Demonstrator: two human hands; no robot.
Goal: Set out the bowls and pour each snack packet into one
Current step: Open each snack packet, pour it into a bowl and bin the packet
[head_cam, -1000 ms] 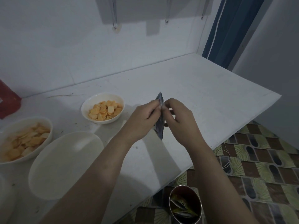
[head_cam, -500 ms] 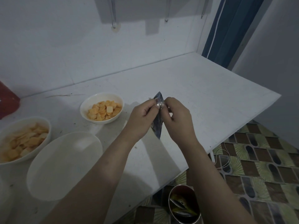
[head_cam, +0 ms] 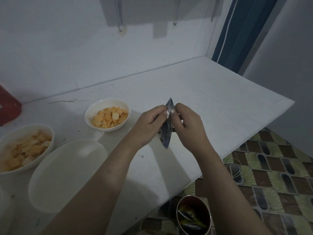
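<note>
Both hands pinch the top edge of a small silvery-blue snack packet (head_cam: 166, 131), held edge-on above the white counter (head_cam: 211, 106). The left hand (head_cam: 149, 126) has fingers curled around the packet's left side; the right hand (head_cam: 188, 126) pinches its right side, thumbs nearly meeting at the top. To the left on the counter sits a small white bowl of orange chips (head_cam: 107, 114). Nearer the person lies an empty white oval bowl (head_cam: 67, 173), and beside it at the left edge a larger bowl of pale chips (head_cam: 25, 146). Below the counter edge stands a metal bin (head_cam: 194, 216) with wrappers inside, on patterned floor tiles (head_cam: 271, 175).
</note>
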